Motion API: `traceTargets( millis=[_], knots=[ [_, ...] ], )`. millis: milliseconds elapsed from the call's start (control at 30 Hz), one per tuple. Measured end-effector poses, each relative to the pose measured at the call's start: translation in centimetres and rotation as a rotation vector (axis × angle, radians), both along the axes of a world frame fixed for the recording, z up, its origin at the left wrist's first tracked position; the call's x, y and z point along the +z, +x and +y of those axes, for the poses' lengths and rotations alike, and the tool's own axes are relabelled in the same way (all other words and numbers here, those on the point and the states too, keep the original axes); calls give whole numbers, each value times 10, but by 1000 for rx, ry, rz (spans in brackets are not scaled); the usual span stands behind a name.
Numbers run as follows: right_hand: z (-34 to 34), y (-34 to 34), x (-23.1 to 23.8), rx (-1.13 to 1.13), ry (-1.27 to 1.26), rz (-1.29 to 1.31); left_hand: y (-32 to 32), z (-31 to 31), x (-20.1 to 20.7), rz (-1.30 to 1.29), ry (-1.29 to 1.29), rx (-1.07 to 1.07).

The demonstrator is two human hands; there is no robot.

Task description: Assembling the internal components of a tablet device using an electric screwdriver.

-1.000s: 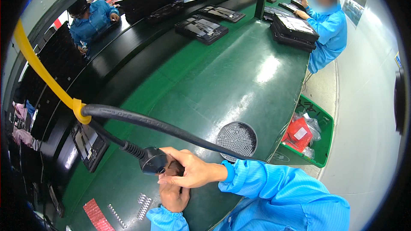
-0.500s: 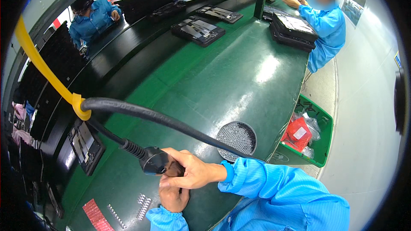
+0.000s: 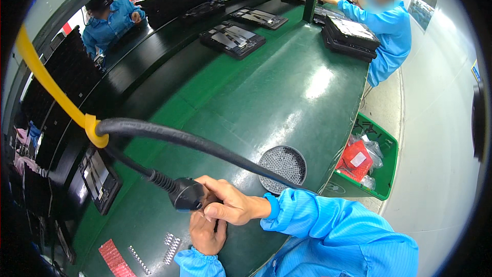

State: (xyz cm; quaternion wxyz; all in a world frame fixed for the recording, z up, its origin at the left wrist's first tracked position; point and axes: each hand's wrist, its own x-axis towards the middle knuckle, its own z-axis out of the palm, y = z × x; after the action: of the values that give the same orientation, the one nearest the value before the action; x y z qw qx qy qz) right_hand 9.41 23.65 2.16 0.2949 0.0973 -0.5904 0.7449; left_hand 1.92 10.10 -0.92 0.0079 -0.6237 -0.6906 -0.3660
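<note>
My right hand [image 3: 231, 205] reaches in from the right, its fingers bent and its thumb pointing down over my left hand. Just below it, my left hand [image 3: 207, 233] is curled close on the green bench. The fingertips of both hands meet behind a black plug [image 3: 185, 194] on a black cable [image 3: 174, 132], which hides whatever they hold. I cannot tell whether the plug touches the hands or only hangs in front. Near my left hand lie small silvery pieces in rows [image 3: 171, 248] and a red patterned strip [image 3: 116, 259].
A round grey dish with many holes [image 3: 283, 168] stands beside my right forearm. Black trays with flat device parts [image 3: 233, 40] lie along the belt to the left. A green bin [image 3: 392, 166] with red and clear bags sits right of the bench. A co-worker [image 3: 387, 31] is at the far right.
My right thumb has lifted and bent away from my left hand. The trays on the belt have shifted slightly left and nearer. The far-right co-worker's arm has stretched toward the belt.
</note>
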Motion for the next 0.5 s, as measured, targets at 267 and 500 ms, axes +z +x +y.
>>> traceTargets(
  millis=[267,500],
  knots=[
    [1,5,7,14,-107,-21,3,4,6,-22,9,3],
    [11,4,15,-223,161,26,4,0,3,-81,-4,3]
  ],
)
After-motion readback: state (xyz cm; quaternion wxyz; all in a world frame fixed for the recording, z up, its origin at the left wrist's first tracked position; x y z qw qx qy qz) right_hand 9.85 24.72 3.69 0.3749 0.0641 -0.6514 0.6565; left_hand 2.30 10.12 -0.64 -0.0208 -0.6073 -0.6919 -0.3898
